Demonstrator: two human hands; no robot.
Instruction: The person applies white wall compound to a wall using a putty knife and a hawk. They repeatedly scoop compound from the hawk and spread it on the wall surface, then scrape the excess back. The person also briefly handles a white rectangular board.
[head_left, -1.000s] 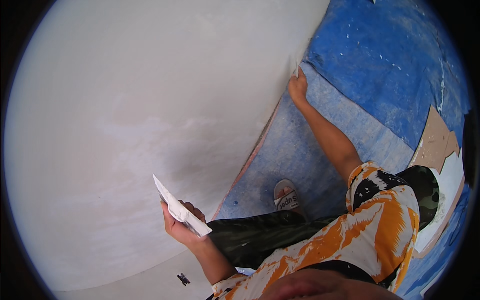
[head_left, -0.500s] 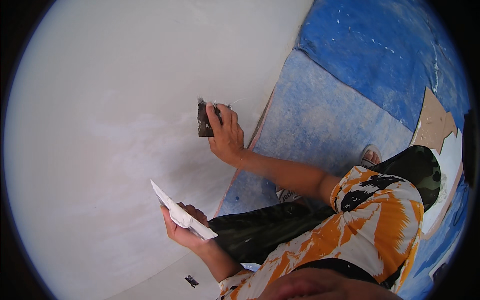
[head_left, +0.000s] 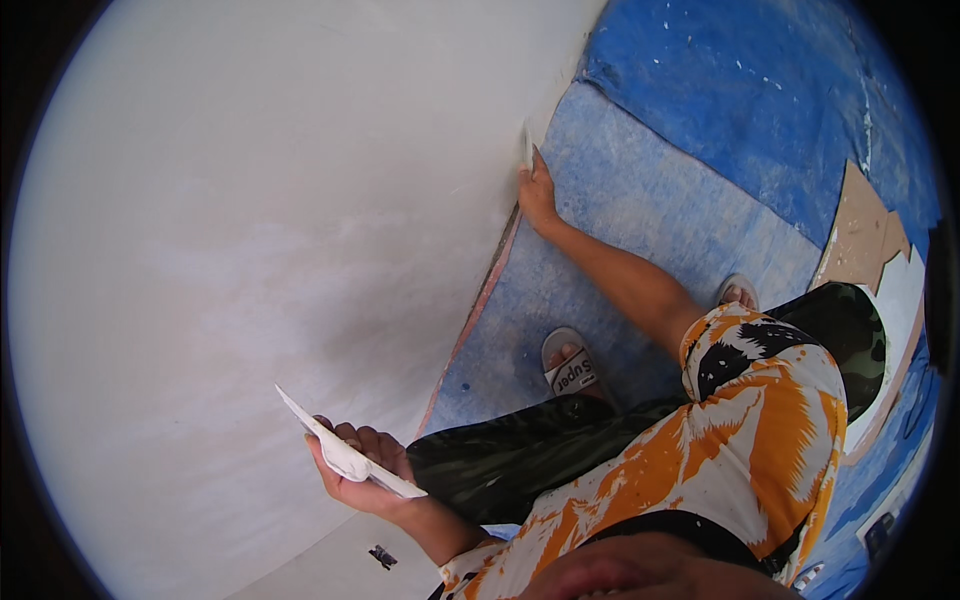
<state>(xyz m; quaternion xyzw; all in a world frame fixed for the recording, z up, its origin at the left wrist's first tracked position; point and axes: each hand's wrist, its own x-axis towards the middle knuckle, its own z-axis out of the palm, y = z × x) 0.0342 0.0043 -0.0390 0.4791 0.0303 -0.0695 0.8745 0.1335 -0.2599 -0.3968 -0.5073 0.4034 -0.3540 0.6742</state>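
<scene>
Two sandals [head_left: 570, 372], one bearing dark lettering [head_left: 575, 377], were noted, the left hand [head_left: 372, 495] grasping one paste-smeared board [head_left: 345, 461], the right hand [head_left: 540, 198] grasping one scraper [head_left: 529, 146] against the wall [head_left: 250, 200].

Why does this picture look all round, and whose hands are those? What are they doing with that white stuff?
There's no robot here, just a person in an orange, white and black patterned shirt. A wide, bendy-looking camera worn on the head looks down, so the picture seems round.

The left hand has its grip on a flat, white-coated blade carrying a lump of thick white paste. The right hand holds a thin, flat tool, seen nearly edge-on, by the bottom of a big, pale grey wall. Whether it touches the wall is hard to tell.

Blue sheeting with white specks covers part of the floor, and broken brown board pieces lie at the far right.
</scene>
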